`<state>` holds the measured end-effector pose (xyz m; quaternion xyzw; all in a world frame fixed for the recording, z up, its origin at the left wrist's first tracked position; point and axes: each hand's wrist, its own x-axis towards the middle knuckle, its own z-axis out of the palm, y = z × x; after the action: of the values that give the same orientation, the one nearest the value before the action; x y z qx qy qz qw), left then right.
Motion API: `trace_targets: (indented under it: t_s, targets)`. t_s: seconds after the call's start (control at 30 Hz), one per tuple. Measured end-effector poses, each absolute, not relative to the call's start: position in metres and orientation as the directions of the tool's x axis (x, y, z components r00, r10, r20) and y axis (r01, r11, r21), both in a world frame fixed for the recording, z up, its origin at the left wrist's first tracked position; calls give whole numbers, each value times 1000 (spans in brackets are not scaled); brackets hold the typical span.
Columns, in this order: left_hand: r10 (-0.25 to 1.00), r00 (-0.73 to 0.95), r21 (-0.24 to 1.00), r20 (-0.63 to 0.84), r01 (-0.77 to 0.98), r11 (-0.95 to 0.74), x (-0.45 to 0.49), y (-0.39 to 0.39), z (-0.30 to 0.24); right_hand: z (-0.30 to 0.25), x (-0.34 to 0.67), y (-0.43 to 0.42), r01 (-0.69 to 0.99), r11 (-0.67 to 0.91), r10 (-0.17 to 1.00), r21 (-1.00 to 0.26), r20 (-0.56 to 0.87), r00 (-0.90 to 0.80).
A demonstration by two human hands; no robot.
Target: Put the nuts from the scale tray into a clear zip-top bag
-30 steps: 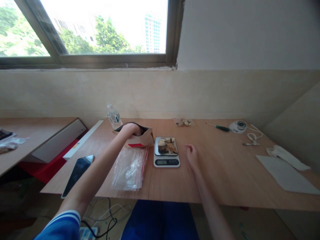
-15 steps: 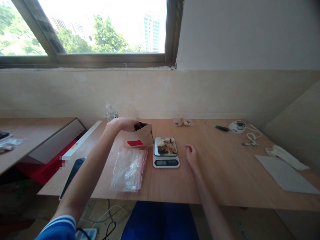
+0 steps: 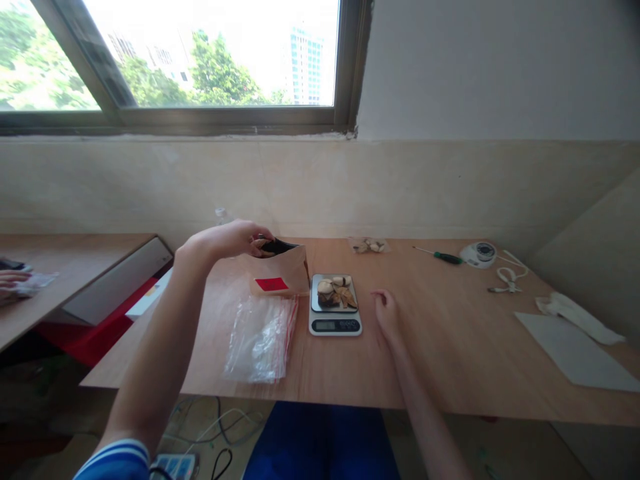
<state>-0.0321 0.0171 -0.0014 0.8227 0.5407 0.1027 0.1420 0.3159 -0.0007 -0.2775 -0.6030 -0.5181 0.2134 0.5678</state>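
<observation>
My left hand (image 3: 253, 240) is at the mouth of a standing brown paper bag (image 3: 290, 273) with a red label. Its fingers are closed on a small brownish piece, too small and half hidden to name. Just right of the bag stands a white kitchen scale (image 3: 336, 326). Several dried pale and brown pieces (image 3: 336, 292), which look like sliced mushrooms, lie on its metal plate. To the right of the scale, my right hand (image 3: 386, 311) rests on the table with its fingers loosely curled and nothing in them. Clear zip bags (image 3: 263, 343) lie flat in front of the paper bag.
At the back lies a clear bag of pale pieces (image 3: 369, 246). A screwdriver (image 3: 445, 257), a white dome camera (image 3: 479, 255) with its cable and a white sheet (image 3: 570, 353) are on the right. Behind my left arm is a bottle (image 3: 221, 215). Another person's hand (image 3: 10, 281) shows far left.
My left hand has risen from inside the paper bag to its opening, with its fingers now showing. My right hand stays in place. The whole view has shifted slightly.
</observation>
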Motion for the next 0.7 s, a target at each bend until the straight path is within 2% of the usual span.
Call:
trace_targets:
  t_s: [0.07, 0.13, 0.33, 0.43, 0.5, 0.57, 0.63, 0.7]
  targets:
    - [916, 397, 362, -60, 864, -350, -35, 15, 4, -275, 315, -2, 382, 180, 868, -906, 329, 373]
    - [919, 389, 363, -59, 866, -343, -38, 13, 7, -273, 314, -4, 383, 180, 868, -906, 330, 372]
    - [899, 409, 321, 157, 840, -438, -37, -7, 16, -268, 312, -7, 377, 176, 871, -909, 322, 372]
    - [876, 409, 350, 255, 806, -478, -33, -26, 17, -267, 312, -6, 368, 174, 872, -913, 317, 374]
    - [873, 413, 447, 258, 750, -487, -31, -38, 10, -266, 311, -7, 362, 174, 870, -916, 315, 378]
    - [881, 418, 604, 224, 650, -462, -26, -50, -8, -262, 308, -10, 343, 176, 870, -922, 309, 383]
    - [876, 435, 784, 208, 461, -415, -18, -63, -36, -254, 299, -21, 315, 187, 878, -930, 302, 372]
    - [879, 446, 910, 166, 274, -311, -6, -75, -72, -239, 283, -39, 278, 209, 899, -938, 296, 324]
